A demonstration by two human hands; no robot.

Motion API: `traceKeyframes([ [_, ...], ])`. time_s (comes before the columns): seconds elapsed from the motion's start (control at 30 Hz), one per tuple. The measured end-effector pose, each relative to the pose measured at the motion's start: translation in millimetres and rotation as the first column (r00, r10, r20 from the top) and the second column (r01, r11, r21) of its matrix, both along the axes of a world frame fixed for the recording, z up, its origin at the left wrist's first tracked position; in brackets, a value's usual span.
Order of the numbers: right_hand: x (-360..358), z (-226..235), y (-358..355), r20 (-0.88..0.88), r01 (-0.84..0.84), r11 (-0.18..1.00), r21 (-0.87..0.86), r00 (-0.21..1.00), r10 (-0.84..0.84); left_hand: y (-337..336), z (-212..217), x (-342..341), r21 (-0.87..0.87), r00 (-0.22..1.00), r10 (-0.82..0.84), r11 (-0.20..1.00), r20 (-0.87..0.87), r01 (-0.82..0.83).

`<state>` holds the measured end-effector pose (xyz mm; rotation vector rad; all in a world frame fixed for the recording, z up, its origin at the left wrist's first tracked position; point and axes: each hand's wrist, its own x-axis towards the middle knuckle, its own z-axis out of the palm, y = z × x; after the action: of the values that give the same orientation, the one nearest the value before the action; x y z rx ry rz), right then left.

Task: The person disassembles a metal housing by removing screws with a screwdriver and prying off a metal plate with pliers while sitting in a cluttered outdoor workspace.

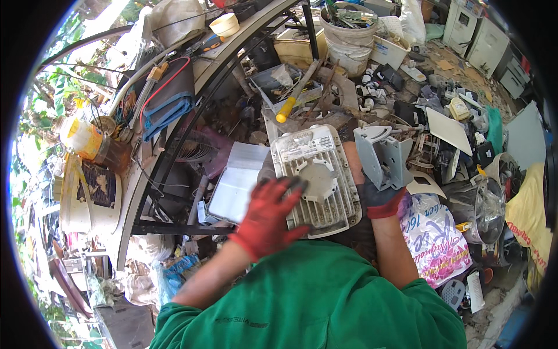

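Observation:
A grey finned metal housing (317, 174) with a round boss at its middle lies face up in front of me. My left hand (268, 215), in a red glove, rests on its near left corner, fingers spread over the ribs. My right hand (381, 200), in a dark glove with a red cuff, grips a grey plastic bracket (381, 156) that stands against the housing's right edge. Both sleeves are green.
A white flat panel (238, 183) lies left of the housing. A black curved metal frame (174, 157) runs up the left. Behind are a yellow-handled tool (290, 104), a white bucket (349, 38) of scrap and scattered parts. A printed plastic bag (436, 232) sits right.

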<state>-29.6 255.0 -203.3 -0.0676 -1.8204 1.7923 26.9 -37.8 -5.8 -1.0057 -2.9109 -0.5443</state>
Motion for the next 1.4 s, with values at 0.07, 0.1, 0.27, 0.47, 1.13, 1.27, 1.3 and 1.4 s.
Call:
traceKeyframes([
  [0.07,0,-1,4,-0.028,-0.119,0.958,-0.262,0.993,0.115,21,-36,4,-0.067,1.000,-0.016,0.998,0.020,0.017],
  [0.1,3,5,4,-0.074,-0.167,0.870,-0.464,0.986,0.150,26,-48,5,-0.095,1.000,-0.003,0.995,0.013,0.004],
  [0.27,2,13,-2,-0.065,-0.067,0.926,-0.372,0.997,0.046,36,-51,6,-0.150,0.992,-0.125,0.981,-0.008,0.123],
  [0.47,-2,26,-7,-0.305,-0.353,0.280,-0.893,0.931,0.201,67,-34,-25,0.408,0.998,-0.047,0.912,0.045,0.025],
  [1.13,37,46,21,0.080,0.029,0.940,-0.340,0.997,-0.002,-129,-76,-67,0.703,0.686,-0.232,-0.012,0.690,-0.711],
  [1.27,32,48,19,0.127,0.038,0.917,-0.396,0.992,0.014,-243,-222,-82,0.536,0.565,-0.072,-0.238,0.822,-0.810],
  [1.3,27,51,9,0.121,0.020,0.904,-0.428,0.992,0.035,-276,-247,-84,0.509,0.508,0.062,-0.207,0.859,-0.835],
  [1.4,32,38,13,0.133,0.059,0.917,-0.395,0.991,-0.006,-247,-281,-112,0.157,0.040,0.376,-0.287,0.926,-0.945],
])
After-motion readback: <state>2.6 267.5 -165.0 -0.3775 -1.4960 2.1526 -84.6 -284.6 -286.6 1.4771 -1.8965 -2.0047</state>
